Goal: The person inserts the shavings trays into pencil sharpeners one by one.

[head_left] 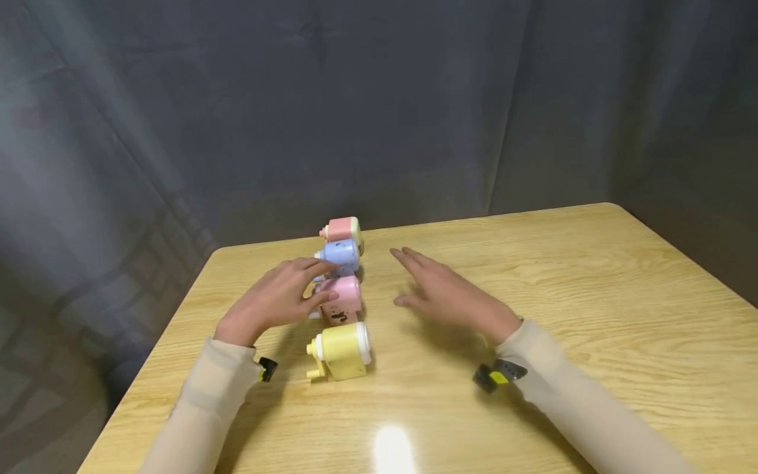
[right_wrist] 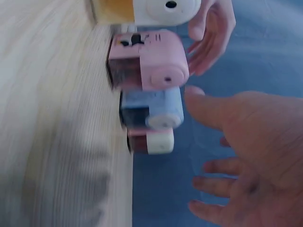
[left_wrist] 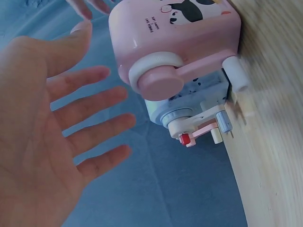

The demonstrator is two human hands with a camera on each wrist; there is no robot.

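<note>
Four small crank pencil sharpeners stand in a row on the wooden table [head_left: 533,276]: a pink-and-cream one [head_left: 341,229] farthest, then a blue one [head_left: 340,255], a pink one [head_left: 345,297] and a yellow one [head_left: 343,349] nearest. My left hand [head_left: 290,289] is just left of the blue and pink sharpeners with its fingers straight and spread. In the left wrist view the palm [left_wrist: 52,123] faces the pink sharpener [left_wrist: 180,38] and holds nothing. My right hand [head_left: 432,286] hovers flat to the right of the row, with its fingers extended and a gap between it and the sharpeners.
A dark grey curtain [head_left: 379,99] hangs behind the table. The table's left edge [head_left: 160,336] lies close to my left forearm. Bare wood stretches to the right of my right hand. Light glares on the near tabletop [head_left: 391,447].
</note>
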